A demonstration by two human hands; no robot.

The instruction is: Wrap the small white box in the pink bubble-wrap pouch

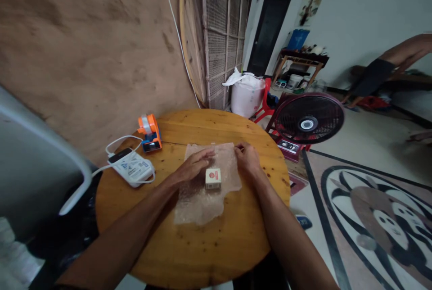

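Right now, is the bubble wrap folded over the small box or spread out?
Spread out: the bubble wrap lies across the round wooden table, and the small box sits uncovered on it.

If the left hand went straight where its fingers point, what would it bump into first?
Probably the right hand, across the crinkled clear plastic sheet; the small cream red-printed box lies just off that line. Depth is hard to judge.
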